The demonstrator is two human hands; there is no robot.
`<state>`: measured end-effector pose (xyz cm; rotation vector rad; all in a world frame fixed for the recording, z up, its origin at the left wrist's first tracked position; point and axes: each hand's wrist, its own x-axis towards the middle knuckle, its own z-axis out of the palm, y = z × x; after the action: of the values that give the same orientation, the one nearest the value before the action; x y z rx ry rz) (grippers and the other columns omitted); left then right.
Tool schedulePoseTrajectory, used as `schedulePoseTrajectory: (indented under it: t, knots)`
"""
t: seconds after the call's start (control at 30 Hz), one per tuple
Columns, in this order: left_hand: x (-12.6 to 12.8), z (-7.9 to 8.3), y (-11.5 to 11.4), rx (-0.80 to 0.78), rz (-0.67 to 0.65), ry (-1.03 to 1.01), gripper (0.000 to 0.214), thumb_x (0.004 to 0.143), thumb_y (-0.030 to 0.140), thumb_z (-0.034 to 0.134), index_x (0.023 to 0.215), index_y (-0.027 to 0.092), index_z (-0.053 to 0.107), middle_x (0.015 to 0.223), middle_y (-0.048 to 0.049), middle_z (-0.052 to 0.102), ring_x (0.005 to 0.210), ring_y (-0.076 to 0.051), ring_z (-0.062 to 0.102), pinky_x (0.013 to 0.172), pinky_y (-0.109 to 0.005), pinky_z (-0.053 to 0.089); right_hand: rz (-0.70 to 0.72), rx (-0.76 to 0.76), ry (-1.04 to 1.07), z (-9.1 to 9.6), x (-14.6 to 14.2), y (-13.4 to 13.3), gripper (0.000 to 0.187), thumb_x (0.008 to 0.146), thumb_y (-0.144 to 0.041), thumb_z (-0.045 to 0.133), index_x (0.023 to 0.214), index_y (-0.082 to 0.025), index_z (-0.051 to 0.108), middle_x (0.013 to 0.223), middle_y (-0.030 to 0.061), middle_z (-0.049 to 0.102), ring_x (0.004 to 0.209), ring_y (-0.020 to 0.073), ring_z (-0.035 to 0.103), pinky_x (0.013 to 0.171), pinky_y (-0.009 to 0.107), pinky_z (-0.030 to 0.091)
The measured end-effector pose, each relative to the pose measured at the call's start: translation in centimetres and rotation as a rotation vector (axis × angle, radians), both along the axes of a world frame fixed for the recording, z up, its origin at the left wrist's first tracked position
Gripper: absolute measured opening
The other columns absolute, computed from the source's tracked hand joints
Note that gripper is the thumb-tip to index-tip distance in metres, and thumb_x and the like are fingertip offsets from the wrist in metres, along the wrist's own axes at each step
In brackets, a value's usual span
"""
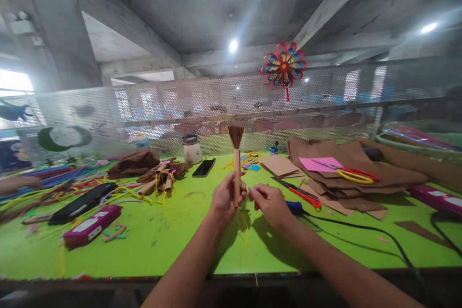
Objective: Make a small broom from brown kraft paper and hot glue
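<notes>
My left hand [224,197] is closed around the tan handle of a small brown paper broom [237,168], held upright above the green table. Its brown top fans out in narrow strips with yellow along the edges. Just to the right, my right hand [269,202] has its thumb and fingers pinched together, a little apart from the handle. Whatever may be between those fingertips is too small to make out. Thin yellow strings [244,226] hang or lie below the broom.
Right of my hands are a blue-handled tool [295,208] with a black cable, orange-handled scissors [306,197] and brown paper sheets [325,154] under red-yellow scissors [357,175]. Leftward lie a phone [204,168], paper rolls [159,180], a purple box [93,225] and a black case [83,203].
</notes>
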<state>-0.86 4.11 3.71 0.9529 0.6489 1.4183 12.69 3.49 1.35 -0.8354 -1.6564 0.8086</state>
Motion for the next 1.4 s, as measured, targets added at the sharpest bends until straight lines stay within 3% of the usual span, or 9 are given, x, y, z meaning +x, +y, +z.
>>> schedulePoseTrajectory:
  t: [0.13, 0.37, 0.6, 0.77, 0.97, 1.13, 1.2, 1.3, 1.4]
  knots:
    - [0.0, -0.1, 0.1, 0.012, 0.008, 0.013, 0.031, 0.086, 0.035, 0.049, 0.101, 0.010, 0.061, 0.056, -0.0005, 0.055, 0.044, -0.010, 0.050, 0.035, -0.017, 0.036, 0.001, -0.013, 0.013, 0.0, 0.0, 0.2, 0.036, 0.084, -0.048, 0.048, 0.064, -0.020, 0.055, 0.055, -0.0002, 0.053, 0.048, 0.0132, 0.047, 0.048, 0.027, 0.039]
    - [0.1, -0.3, 0.0, 0.042, 0.081, 0.079, 0.030, 0.077, 0.033, 0.062, 0.098, 0.011, 0.062, 0.063, -0.0007, 0.058, 0.046, -0.009, 0.051, 0.039, -0.018, 0.037, -0.013, -0.032, 0.020, -0.5, -0.1, 0.9, 0.031, 0.083, -0.048, 0.050, 0.079, -0.019, 0.060, 0.064, 0.0020, 0.059, 0.051, 0.0153, 0.054, 0.048, 0.027, 0.041]
    - [-1.0, 0.3, 0.8, 0.104, 0.249, 0.165, 0.040, 0.065, 0.033, 0.075, 0.097, 0.013, 0.060, 0.059, 0.0040, 0.055, 0.047, -0.007, 0.049, 0.042, -0.015, 0.036, 0.017, 0.034, -0.116, -0.9, -0.4, 0.9, 0.032, 0.085, -0.040, 0.050, 0.062, -0.018, 0.055, 0.056, -0.0004, 0.055, 0.051, 0.0126, 0.050, 0.050, 0.025, 0.038]
    - [-0.9, 1.5, 0.6, 0.153, 0.386, 0.222, 0.034, 0.065, 0.030, 0.075, 0.091, 0.015, 0.060, 0.056, 0.0055, 0.055, 0.045, -0.006, 0.049, 0.041, -0.015, 0.035, -0.044, 0.097, -0.225, -0.9, -0.5, 0.7, 0.035, 0.089, -0.036, 0.048, 0.061, -0.017, 0.057, 0.055, -0.0009, 0.054, 0.054, 0.0113, 0.048, 0.053, 0.023, 0.035]
    - [-3.4, 3.2, -0.6, 0.211, 0.507, 0.274, 0.026, 0.066, 0.028, 0.071, 0.086, 0.015, 0.061, 0.059, 0.0023, 0.056, 0.049, -0.008, 0.051, 0.042, -0.016, 0.037, -0.048, 0.197, -0.408, 0.6, 0.8, 0.3, 0.024, 0.084, -0.028, 0.058, 0.064, -0.016, 0.062, 0.065, 0.0023, 0.060, 0.064, 0.0130, 0.049, 0.061, 0.025, 0.034]
    - [-7.9, 4.3, -2.3, 0.102, 0.571, 0.433, 0.031, 0.060, 0.032, 0.074, 0.081, 0.015, 0.059, 0.062, 0.0013, 0.059, 0.053, -0.009, 0.053, 0.045, -0.017, 0.043, -0.126, 0.232, -0.510, 3.6, 7.2, 1.1, 0.022, 0.083, -0.023, 0.057, 0.066, -0.013, 0.065, 0.066, 0.0033, 0.061, 0.065, 0.0132, 0.048, 0.064, 0.026, 0.033]
    - [-8.7, 4.9, -3.5, 0.066, 0.683, 0.372, 0.030, 0.057, 0.032, 0.076, 0.076, 0.018, 0.056, 0.058, 0.0035, 0.057, 0.050, -0.009, 0.050, 0.042, -0.016, 0.040, -0.177, 0.206, -0.538, 4.0, 9.3, 0.5, 0.027, 0.084, -0.022, 0.055, 0.061, -0.012, 0.064, 0.057, 0.0010, 0.056, 0.057, 0.0119, 0.045, 0.058, 0.026, 0.031]
    - [-7.5, 4.8, -5.7, 0.038, 0.736, 0.363, 0.033, 0.057, 0.036, 0.075, 0.077, 0.019, 0.056, 0.059, 0.0033, 0.057, 0.052, -0.010, 0.051, 0.043, -0.017, 0.040, -0.145, 0.146, -0.557, 3.5, 9.0, -1.7, 0.028, 0.084, -0.026, 0.057, 0.062, -0.013, 0.066, 0.054, -0.0008, 0.055, 0.054, 0.0106, 0.047, 0.054, 0.023, 0.032]
    - [-3.9, 3.1, -7.8, 0.043, 0.616, 0.679, 0.041, 0.064, 0.050, 0.067, 0.088, 0.018, 0.059, 0.063, 0.0008, 0.059, 0.053, -0.013, 0.051, 0.042, -0.021, 0.038, 0.003, 0.083, -0.378, 2.5, 5.5, -4.5, 0.021, 0.085, -0.028, 0.058, 0.082, -0.012, 0.072, 0.079, 0.0055, 0.068, 0.073, 0.0136, 0.058, 0.063, 0.023, 0.040]
